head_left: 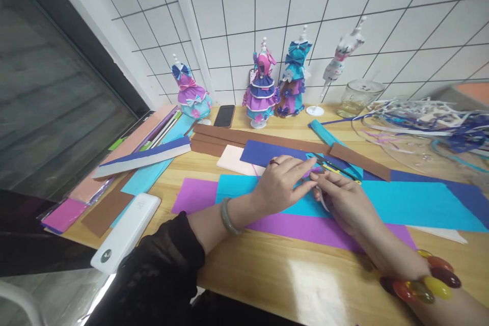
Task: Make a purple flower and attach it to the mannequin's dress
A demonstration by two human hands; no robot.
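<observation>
Over the paper sheets, my left hand (282,183) and my right hand (340,196) meet fingertip to fingertip. Between them is a small piece of purple crepe paper (314,170), mostly covered by my fingers. My left fingers and thumb close around its left side, while my right thumb and forefinger pinch it from the right. A thin white strip (324,200) curves down beside my right fingers. Just behind lie scissors (338,168) with black and yellow parts. Under my hands are a turquoise sheet (401,201) and a purple sheet (298,226).
Dressed mini mannequins (261,94) and a bare patterned one (338,58) stand along the tiled wall. A phone (224,115), a glass jar (359,98) and tangled ribbons (424,117) are at the back. A white power bank (128,232) and coloured paper (153,163) lie left.
</observation>
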